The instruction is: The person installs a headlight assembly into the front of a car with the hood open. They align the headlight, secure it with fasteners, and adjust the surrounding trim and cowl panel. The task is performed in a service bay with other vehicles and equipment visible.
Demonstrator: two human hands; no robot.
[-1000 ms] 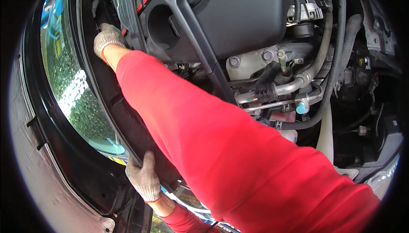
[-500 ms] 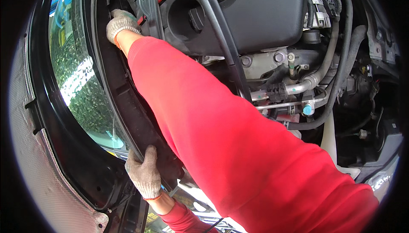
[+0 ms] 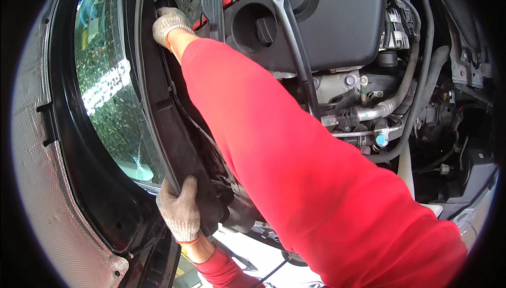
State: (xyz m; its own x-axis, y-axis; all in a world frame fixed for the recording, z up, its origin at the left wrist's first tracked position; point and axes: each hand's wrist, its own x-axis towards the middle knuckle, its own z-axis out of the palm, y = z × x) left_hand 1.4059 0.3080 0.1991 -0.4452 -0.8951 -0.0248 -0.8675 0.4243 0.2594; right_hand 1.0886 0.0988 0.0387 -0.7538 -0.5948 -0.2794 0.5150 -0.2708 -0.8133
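A long black cowl panel (image 3: 167,124) runs along the base of the windshield (image 3: 113,88). Low in the view, my left hand (image 3: 180,210), in a grey-white knit glove, grips its near end. The thumb lies on top and the fingers go round the outer edge, partly hidden. My right arm, in a red sleeve, reaches across the engine bay to the far part of the panel. There my right hand (image 3: 171,26), gloved alike, is closed on the panel's edge, its fingertips out of sight.
The black engine cover (image 3: 337,19) with a red stripe fills the top middle, crossed by a black brace bar (image 3: 295,40). Hoses and metal pipes (image 3: 377,111) lie at right. The raised hood's silvery lining (image 3: 37,130) bounds the left.
The view has shifted, so the engine bay sits further right. The gap between the cowl panel and the engine side looks wider, showing dark parts beneath its near end. Both hands keep their grip.
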